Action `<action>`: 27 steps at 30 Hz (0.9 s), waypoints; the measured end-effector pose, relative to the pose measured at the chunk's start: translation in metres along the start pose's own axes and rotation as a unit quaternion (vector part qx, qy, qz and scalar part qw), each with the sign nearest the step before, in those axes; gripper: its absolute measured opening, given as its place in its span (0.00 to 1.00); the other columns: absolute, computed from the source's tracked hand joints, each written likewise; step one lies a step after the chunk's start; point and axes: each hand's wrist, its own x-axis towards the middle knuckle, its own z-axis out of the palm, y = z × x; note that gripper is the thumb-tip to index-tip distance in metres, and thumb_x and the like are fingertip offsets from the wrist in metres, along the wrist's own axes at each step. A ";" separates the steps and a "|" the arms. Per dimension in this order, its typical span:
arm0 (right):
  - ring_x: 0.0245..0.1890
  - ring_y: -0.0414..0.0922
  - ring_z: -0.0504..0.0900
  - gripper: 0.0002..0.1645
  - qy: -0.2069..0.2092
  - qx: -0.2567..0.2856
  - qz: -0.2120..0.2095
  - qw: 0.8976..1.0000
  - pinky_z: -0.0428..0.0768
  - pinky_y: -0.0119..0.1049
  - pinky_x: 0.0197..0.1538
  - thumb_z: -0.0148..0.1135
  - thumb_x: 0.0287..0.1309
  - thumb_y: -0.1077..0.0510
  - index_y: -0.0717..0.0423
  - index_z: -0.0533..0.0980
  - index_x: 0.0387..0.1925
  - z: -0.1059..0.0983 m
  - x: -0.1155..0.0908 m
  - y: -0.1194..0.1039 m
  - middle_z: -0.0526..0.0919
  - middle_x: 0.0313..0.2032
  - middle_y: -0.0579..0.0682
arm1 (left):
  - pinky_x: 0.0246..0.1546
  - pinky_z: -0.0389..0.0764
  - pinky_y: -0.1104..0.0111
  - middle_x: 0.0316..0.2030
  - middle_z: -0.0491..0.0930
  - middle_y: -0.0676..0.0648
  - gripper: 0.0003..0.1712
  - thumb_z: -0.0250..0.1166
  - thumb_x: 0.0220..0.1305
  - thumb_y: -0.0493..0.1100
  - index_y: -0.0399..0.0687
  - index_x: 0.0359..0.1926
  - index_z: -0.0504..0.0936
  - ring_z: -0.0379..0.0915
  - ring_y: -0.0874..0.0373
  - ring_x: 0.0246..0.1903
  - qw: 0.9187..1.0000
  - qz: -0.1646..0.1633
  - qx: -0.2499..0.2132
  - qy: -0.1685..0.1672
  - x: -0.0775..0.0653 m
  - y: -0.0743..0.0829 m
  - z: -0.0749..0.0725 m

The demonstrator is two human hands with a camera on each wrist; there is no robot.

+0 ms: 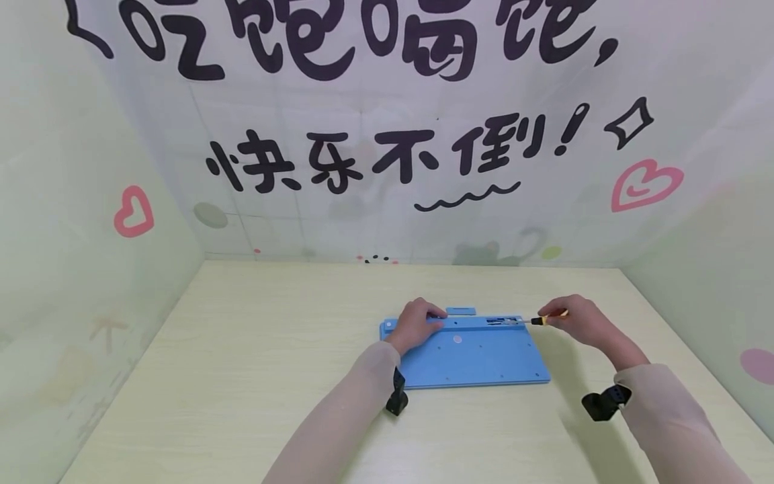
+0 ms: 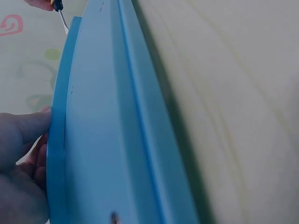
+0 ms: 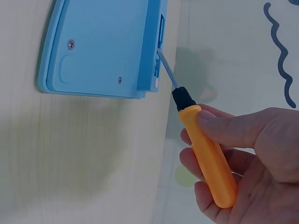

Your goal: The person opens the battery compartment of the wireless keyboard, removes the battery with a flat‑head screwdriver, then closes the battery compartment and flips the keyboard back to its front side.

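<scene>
A blue keyboard (image 1: 484,361) lies face down on the table, small screws in its underside. Along its far edge runs a raised ridge, where an open battery compartment (image 1: 503,321) shows at the right end. My left hand (image 1: 414,326) grips the ridge near its left end, thumb on top and fingers curled at the far side. In my right hand (image 1: 580,319) is a screwdriver (image 3: 208,156) with an orange and black handle. Its metal shaft slants into the compartment, and the right wrist view shows the tip at the slot; what it touches inside is hidden.
A small blue battery cover (image 1: 461,311) lies just behind the keyboard. The pale wooden table (image 1: 242,336) is bounded by printed cloth walls at the back (image 1: 338,232) and both sides. Dark wrist cameras (image 1: 396,396) sit on both sleeves.
</scene>
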 end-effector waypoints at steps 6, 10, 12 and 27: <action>0.32 0.53 0.78 0.09 0.009 -0.009 -0.004 1.000 0.78 0.45 0.33 0.62 0.50 0.69 0.70 0.79 0.36 -0.004 0.002 -0.002 0.81 0.32 0.58 | 0.46 0.71 0.69 0.38 0.75 0.51 0.11 0.61 0.61 0.38 0.45 0.44 0.83 0.69 0.58 0.42 1.000 -0.001 0.000 0.002 0.001 -0.002 0.001; 0.32 0.54 0.78 0.09 0.005 -0.016 -0.011 1.000 0.78 0.45 0.33 0.63 0.49 0.70 0.70 0.80 0.35 -0.007 0.004 -0.002 0.82 0.32 0.59 | 0.46 0.71 0.69 0.38 0.75 0.51 0.11 0.62 0.60 0.38 0.45 0.44 0.83 0.69 0.58 0.42 1.000 0.001 0.002 0.002 0.002 -0.002 0.001; 0.32 0.54 0.79 0.08 0.000 -0.016 -0.014 1.000 0.78 0.45 0.33 0.63 0.49 0.70 0.70 0.80 0.34 -0.009 0.006 -0.003 0.82 0.31 0.59 | 0.46 0.71 0.69 0.38 0.75 0.51 0.11 0.62 0.60 0.38 0.45 0.44 0.83 0.69 0.58 0.42 1.000 0.003 0.001 0.000 0.002 -0.002 0.001; 0.29 0.52 0.80 0.06 -0.033 -0.039 -0.008 0.999 0.79 0.45 0.32 0.66 0.45 0.70 0.68 0.82 0.29 -0.019 0.022 -0.010 0.83 0.27 0.57 | 0.46 0.70 0.69 0.38 0.75 0.52 0.11 0.62 0.60 0.38 0.46 0.44 0.83 0.69 0.59 0.42 1.000 0.005 0.001 0.001 0.005 -0.005 0.002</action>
